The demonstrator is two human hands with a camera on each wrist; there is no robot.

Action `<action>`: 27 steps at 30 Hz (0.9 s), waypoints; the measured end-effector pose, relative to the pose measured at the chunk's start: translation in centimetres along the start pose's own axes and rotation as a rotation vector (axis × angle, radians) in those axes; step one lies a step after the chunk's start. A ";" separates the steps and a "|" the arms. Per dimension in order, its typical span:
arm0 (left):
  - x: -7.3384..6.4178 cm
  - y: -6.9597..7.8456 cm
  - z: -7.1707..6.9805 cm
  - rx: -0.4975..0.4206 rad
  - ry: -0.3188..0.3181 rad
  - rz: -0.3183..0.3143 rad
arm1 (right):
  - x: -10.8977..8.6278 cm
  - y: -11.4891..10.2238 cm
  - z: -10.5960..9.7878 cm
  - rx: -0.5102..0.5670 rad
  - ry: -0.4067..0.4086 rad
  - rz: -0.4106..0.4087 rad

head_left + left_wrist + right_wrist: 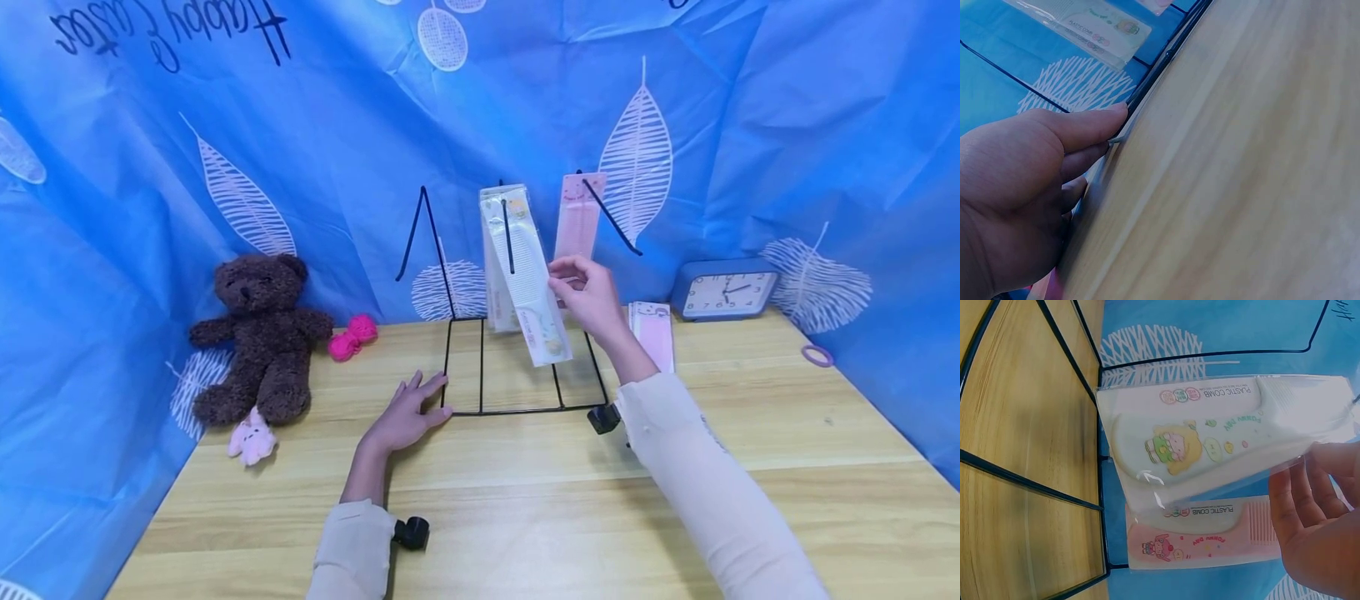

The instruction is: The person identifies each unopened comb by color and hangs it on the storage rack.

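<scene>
A black wire rack (517, 412) with upright arms stands on the wooden table. From its middle arm hang white combs in clear packaging; the front packaged comb (528, 292) slants, its lower end toward the right. My right hand (592, 296) pinches this pack's right edge between thumb and fingers, as the right wrist view also shows. Behind it, a pink packaged comb (1210, 534) hangs on the right arm. My left hand (405, 414) rests at the front left corner of the rack's base, fingers extended, thumb and fingertips touching the wire.
A brown teddy bear (262, 333), a small pink plush toy (252, 437) and a bright pink bow-shaped thing (352, 337) are at left. Pink packs (654, 333) lie right of the rack, near a blue clock (725, 289) and a purple ring (817, 356). Blue cloth hangs behind.
</scene>
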State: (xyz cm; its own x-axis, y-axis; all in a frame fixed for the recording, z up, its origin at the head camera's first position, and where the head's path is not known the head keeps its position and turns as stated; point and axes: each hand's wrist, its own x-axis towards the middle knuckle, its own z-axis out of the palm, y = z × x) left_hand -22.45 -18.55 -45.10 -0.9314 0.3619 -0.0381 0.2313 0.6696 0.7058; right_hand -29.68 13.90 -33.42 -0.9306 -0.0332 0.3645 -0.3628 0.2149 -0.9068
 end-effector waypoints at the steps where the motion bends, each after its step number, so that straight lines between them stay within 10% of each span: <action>1: 0.0 0.0 0.0 0.001 0.000 -0.001 | 0.1 0.0 0.1 0.002 -0.003 0.013; 27: -0.2 0.6 -0.1 -0.015 -0.002 -0.021 | 1.1 0.6 0.9 -0.002 -0.021 0.084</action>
State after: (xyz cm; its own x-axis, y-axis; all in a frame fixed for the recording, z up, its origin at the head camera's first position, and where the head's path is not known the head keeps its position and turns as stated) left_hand -22.12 -18.32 -44.59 -0.9355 0.3490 -0.0548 0.2070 0.6672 0.7156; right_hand -30.91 13.15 -33.75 -0.9584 -0.0354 0.2831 -0.2838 0.2199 -0.9333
